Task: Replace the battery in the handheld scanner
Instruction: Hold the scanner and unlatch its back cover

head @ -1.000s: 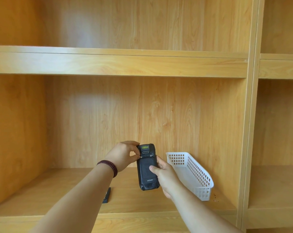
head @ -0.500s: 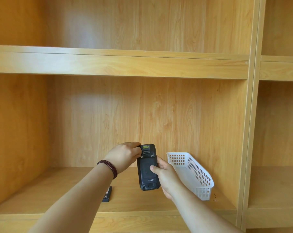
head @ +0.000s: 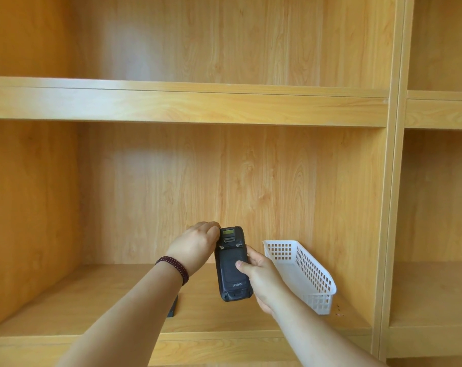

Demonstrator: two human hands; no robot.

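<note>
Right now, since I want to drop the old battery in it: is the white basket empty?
Empty as far as shown: the basket on the shelf shows only bare white floor inside.

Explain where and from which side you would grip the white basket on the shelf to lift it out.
Grip the basket by its near short end wall, coming from the front. It is long and narrow, lies close along the shelf's right side wall and runs front to back, so that end faces the person; the right side looks too tight for fingers.

Both hands hold scanner (head: 232,263) upright, back out; left hand (head: 195,247) at top, right hand (head: 261,276) gripping side.
</note>
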